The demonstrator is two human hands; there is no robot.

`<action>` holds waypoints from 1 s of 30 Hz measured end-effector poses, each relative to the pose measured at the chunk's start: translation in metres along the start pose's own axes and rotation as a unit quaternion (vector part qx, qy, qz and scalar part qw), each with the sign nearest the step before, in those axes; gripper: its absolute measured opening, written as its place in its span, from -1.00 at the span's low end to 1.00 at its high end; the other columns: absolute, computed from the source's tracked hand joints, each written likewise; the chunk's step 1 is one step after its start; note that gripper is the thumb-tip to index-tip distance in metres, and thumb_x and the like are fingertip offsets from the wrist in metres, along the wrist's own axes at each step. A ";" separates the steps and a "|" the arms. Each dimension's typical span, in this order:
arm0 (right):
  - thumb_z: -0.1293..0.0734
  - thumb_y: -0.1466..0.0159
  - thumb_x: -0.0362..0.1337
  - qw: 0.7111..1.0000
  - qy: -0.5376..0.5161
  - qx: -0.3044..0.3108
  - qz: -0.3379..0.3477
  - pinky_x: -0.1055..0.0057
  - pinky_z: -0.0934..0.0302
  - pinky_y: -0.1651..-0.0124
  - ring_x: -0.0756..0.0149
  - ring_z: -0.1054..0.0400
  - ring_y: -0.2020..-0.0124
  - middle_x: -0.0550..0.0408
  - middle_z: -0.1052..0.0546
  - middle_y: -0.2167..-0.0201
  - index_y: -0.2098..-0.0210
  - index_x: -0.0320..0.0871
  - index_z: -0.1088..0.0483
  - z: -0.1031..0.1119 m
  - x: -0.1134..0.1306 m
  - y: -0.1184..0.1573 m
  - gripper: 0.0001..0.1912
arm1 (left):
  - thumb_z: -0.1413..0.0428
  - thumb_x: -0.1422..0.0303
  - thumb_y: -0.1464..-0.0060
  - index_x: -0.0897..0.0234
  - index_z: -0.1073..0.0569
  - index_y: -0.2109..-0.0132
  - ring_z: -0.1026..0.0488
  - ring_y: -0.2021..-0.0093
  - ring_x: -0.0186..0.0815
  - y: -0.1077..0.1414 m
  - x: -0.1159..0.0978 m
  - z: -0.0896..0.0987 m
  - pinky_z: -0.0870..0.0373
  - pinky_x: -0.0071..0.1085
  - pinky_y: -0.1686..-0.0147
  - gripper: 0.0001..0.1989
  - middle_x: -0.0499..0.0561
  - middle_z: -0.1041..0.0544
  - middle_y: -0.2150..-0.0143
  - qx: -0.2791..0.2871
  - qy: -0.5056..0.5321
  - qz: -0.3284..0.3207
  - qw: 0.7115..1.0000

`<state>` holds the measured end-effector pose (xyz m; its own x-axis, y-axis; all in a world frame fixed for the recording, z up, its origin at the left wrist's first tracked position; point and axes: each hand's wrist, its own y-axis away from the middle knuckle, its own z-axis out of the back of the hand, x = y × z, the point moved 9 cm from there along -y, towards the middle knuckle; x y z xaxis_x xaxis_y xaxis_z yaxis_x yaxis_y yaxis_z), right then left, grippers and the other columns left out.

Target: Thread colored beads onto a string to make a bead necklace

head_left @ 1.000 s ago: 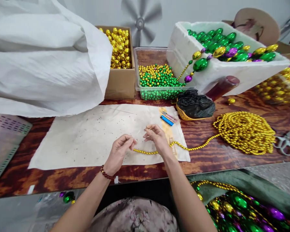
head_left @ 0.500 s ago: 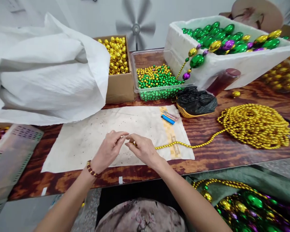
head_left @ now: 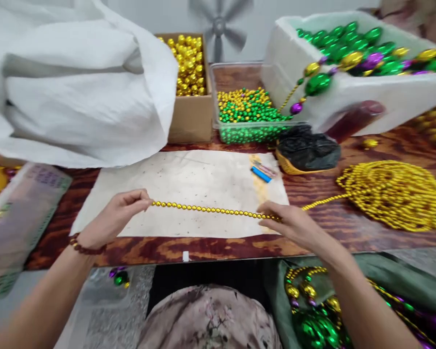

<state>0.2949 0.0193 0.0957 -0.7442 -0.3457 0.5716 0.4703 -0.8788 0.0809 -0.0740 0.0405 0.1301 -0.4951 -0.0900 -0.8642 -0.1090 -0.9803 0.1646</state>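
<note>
A gold bead string (head_left: 207,209) stretches nearly straight between my two hands, above a white cloth (head_left: 181,179). My left hand (head_left: 125,206) pinches its left end between thumb and fingertips. Farther right, my right hand (head_left: 285,218) is closed around the same string, with fingers curled over it. Past my right hand the string runs on to a coiled heap of gold beads (head_left: 396,194) on the table. A blue lighter (head_left: 261,174) lies on the cloth's right side, beside some thin, blurred sticks.
Behind the cloth stand a cardboard box (head_left: 191,118) of gold balls, a clear tub (head_left: 240,127) of small beads and a foam box (head_left: 352,102) of large beads. A black plastic bag (head_left: 307,150) sits in a yellow basket. White sheeting (head_left: 83,106) bulges at left.
My hands were close together over the cloth; now they are apart, the left farther left and the right farther right, with the bead string drawn out between them. The view has shifted slightly.
</note>
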 end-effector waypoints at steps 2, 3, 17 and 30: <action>-0.29 -0.38 -0.08 0.999 -0.016 -0.031 0.017 0.42 -0.31 0.32 0.24 -0.54 0.35 0.05 -0.64 0.28 0.15 -0.11 -0.48 0.008 -0.004 0.010 -0.75 | -0.18 0.21 0.03 0.22 -0.35 0.52 -0.18 0.42 -0.33 0.008 0.019 0.025 -0.19 -0.41 0.41 -0.75 -0.06 -0.26 0.49 -0.064 0.058 0.026 0.996; -0.26 -0.40 -0.04 0.998 -0.020 -0.045 0.032 0.42 -0.34 0.33 0.24 -0.56 0.35 0.04 -0.65 0.26 0.15 -0.09 -0.49 0.009 0.001 0.014 -0.71 | -0.19 0.22 0.06 0.22 -0.35 0.52 -0.19 0.40 -0.33 0.013 0.030 0.037 -0.20 -0.40 0.39 -0.76 -0.05 -0.26 0.48 -0.091 0.083 0.034 0.992; -0.06 -0.51 -0.14 0.980 0.044 -0.064 0.186 0.53 -0.37 0.48 0.36 -0.55 0.52 0.08 -0.64 0.36 0.25 -0.10 -0.49 -0.128 0.122 -0.005 -0.57 | 0.06 0.16 -0.29 0.21 -0.30 0.42 -0.27 0.31 -0.27 0.139 0.163 0.114 -0.21 -0.34 0.22 -0.66 -0.06 -0.34 0.41 -0.131 -0.234 0.075 0.960; -0.14 -0.46 -0.09 0.990 0.015 0.006 0.139 0.54 -0.47 0.37 0.27 -0.59 0.28 0.01 -0.62 0.24 0.16 -0.03 -0.54 -0.173 0.114 -0.008 -0.64 | 0.05 0.23 -0.32 0.23 -0.41 0.34 -0.27 0.21 -0.19 0.172 0.202 0.120 -0.09 -0.25 0.16 -0.71 0.00 -0.39 0.34 -0.135 -0.321 0.139 0.927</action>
<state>0.1244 -0.0701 0.0192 -0.5995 -0.5830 0.5484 0.6643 -0.7446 -0.0654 -0.2963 -0.1253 0.0405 -0.8926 -0.3075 -0.3298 0.2761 -0.9510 0.1392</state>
